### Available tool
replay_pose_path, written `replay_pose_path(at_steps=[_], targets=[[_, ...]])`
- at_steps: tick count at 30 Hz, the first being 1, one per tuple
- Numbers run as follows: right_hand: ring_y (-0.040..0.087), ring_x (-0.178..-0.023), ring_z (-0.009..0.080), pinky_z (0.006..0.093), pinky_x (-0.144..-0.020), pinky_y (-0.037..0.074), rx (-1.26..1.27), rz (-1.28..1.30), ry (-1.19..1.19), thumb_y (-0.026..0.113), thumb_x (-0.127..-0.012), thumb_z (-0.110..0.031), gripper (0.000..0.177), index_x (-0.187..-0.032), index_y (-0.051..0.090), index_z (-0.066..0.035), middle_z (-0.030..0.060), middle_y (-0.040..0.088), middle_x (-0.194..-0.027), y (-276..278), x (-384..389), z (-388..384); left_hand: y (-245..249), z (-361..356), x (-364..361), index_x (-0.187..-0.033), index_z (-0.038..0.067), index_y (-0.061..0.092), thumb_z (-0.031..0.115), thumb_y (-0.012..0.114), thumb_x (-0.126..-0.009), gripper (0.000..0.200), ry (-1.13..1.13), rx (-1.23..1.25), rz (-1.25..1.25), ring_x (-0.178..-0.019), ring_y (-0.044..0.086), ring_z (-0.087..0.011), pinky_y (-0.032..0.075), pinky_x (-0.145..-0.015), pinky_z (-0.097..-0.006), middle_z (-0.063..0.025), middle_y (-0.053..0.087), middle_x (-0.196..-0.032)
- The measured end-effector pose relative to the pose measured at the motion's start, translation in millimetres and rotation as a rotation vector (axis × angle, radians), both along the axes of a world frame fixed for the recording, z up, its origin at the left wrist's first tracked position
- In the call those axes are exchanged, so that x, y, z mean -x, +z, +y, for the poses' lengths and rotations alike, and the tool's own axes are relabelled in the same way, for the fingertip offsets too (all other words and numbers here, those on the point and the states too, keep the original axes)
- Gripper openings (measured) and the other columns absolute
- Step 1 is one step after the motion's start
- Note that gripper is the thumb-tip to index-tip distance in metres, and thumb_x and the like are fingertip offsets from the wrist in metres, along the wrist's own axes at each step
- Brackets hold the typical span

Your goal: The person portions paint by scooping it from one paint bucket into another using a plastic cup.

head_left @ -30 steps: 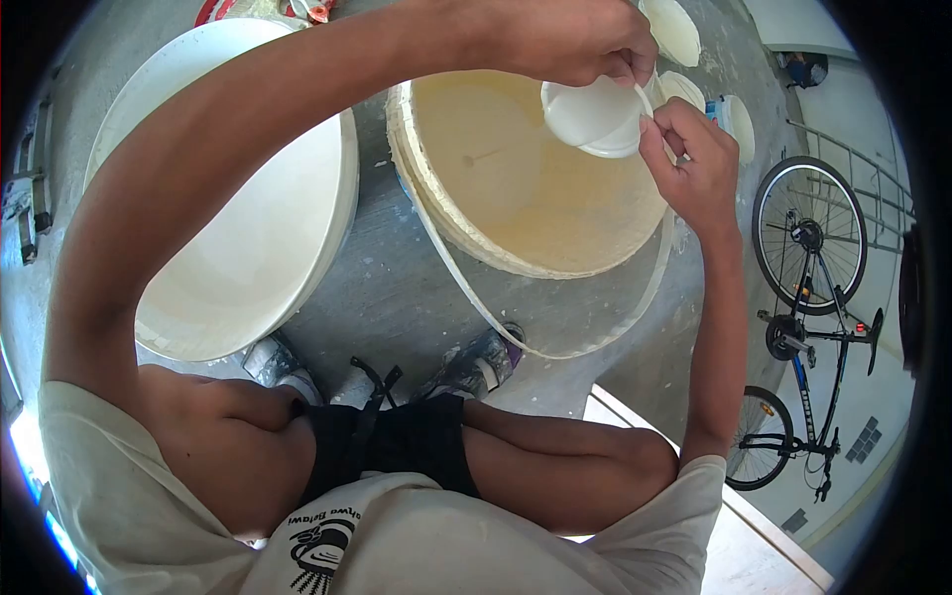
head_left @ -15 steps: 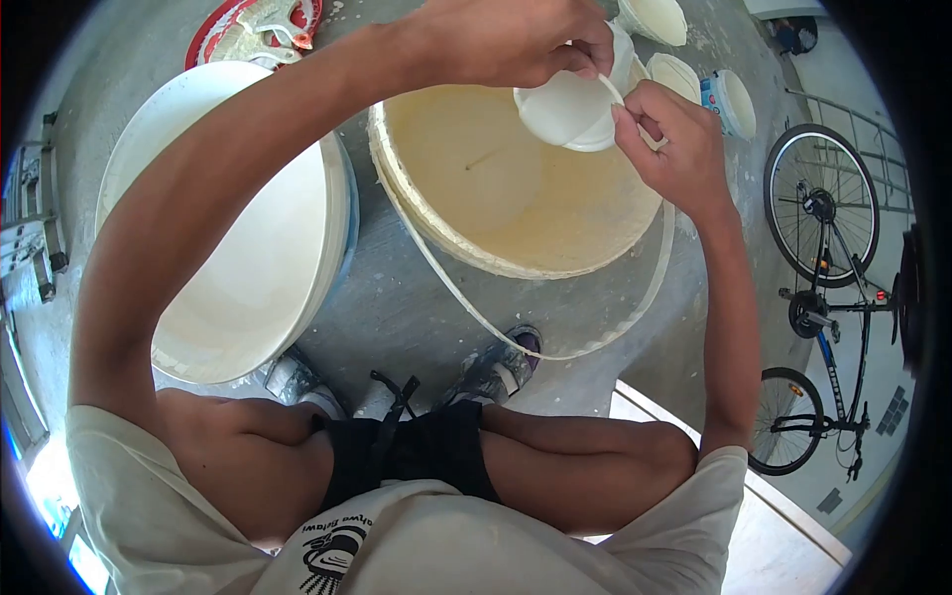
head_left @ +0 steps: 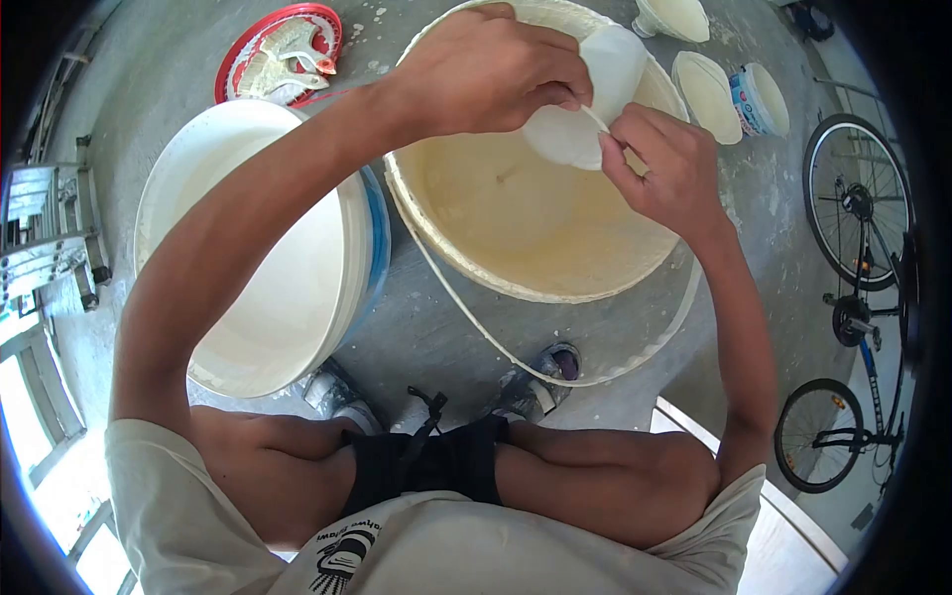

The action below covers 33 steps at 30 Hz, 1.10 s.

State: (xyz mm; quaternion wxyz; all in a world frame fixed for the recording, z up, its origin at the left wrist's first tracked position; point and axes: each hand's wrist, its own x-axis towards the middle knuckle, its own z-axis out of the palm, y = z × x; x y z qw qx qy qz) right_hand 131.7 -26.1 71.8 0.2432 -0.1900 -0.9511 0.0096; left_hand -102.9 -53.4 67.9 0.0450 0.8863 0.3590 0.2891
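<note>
Both hands are over a large bucket (head_left: 555, 288) with a pale crusted rim and a yellowish inside. A thin white piece (head_left: 617, 67), rounded in outline, hangs between them above the bucket's far side. My left hand (head_left: 496, 74) pinches its edge near the middle. My right hand (head_left: 662, 164) pinches the same edge from the other side, thumb and forefinger together. The fingertips of the two hands are a short gap apart. To the left stands a large white bucket (head_left: 268, 297), its inside pale and wet-looking, partly behind my left forearm.
A red tray (head_left: 233, 59) with brush-like tools lies at the upper left. Small containers stand at the upper right: a white one (head_left: 676, 18), a cream one (head_left: 706, 97), a labelled one (head_left: 762, 99). A bicycle (head_left: 858, 317) is at the right, and a metal ladder (head_left: 50, 233) at the left.
The view has shifted, so the buckets and tray sit lower and further right. Both hands still pinch the white piece, which now shows a wider face above the fingers.
</note>
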Motion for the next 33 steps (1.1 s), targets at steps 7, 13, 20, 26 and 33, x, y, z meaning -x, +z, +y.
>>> replay_pose_path(at_steps=[7, 13, 20, 26, 33], targets=[[0.059, -0.055, 0.0231, 0.0339, -0.048, 0.045, 0.008, 0.083, -0.081, 0.068, -0.076, -0.011, 0.016, -0.071, 0.053, -0.008, 0.0037, 0.058, -0.067, -10.6, -3.3, 5.5, -0.1, 6.1, -10.2, -0.086, 0.015, 0.074, 0.015, 0.062, -0.08, 0.013, 0.165, 0.013, -0.045, -0.076, 0.067, -0.0217, 0.049, -0.083, -0.0362, -0.0022, 0.071, -0.08], [0.059, -0.055, 0.0225, 0.0338, -0.051, 0.045, 0.404, -0.008, -0.215, 0.066, -0.078, -0.014, 0.014, -0.072, 0.057, -0.005, 0.0061, 0.059, -0.063, -17.8, -2.7, 6.2, -12.3, 16.7, -13.5, -0.091, 0.013, 0.073, 0.017, 0.067, -0.082, 0.011, 0.206, 0.407, 0.066, -0.083, 0.067, -0.022, 0.049, -0.079, -0.0359, -0.0019, 0.071, -0.086], [0.047, -0.051, 0.0113, 0.028, -0.05, 0.038, 0.788, -0.059, -0.283, 0.064, -0.083, -0.015, 0.016, -0.075, 0.058, -0.002, 0.003, 0.05, -0.056, -0.7, -8.3, 2.7, 13.4, 14.5, -13.6, -0.092, 0.012, 0.073, 0.016, 0.066, -0.081, 0.013, 0.147, 0.437, 0.094, -0.086, 0.067, -0.0248, 0.05, -0.081, -0.0389, -0.0064, 0.071, -0.087], [0.038, -0.059, 0.0027, 0.0226, -0.053, 0.032, 0.913, 0.103, -0.182, 0.061, -0.086, -0.013, 0.014, -0.079, 0.055, -0.002, -0.0067, 0.046, -0.065, 23.1, -9.3, 28.3, 50.7, 29.1, -10.0, -0.087, 0.012, 0.072, 0.012, 0.064, -0.077, 0.012, 0.207, 0.329, 0.026, -0.082, 0.067, -0.0233, 0.049, -0.081, -0.0389, -0.0025, 0.071, -0.084], [0.039, -0.065, 0.0021, 0.0207, -0.058, 0.032, 0.715, 0.2, -0.089, 0.059, -0.089, -0.011, 0.012, -0.081, 0.053, -0.003, -0.0061, 0.046, -0.071, 68.7, -8.5, 62.0, 99.4, 30.4, -7.2, -0.086, 0.002, 0.071, 0.006, 0.06, -0.079, 0.014, 0.216, 0.202, -0.1, -0.081, 0.069, -0.0297, 0.053, -0.077, -0.0386, -0.0161, 0.07, -0.085]])
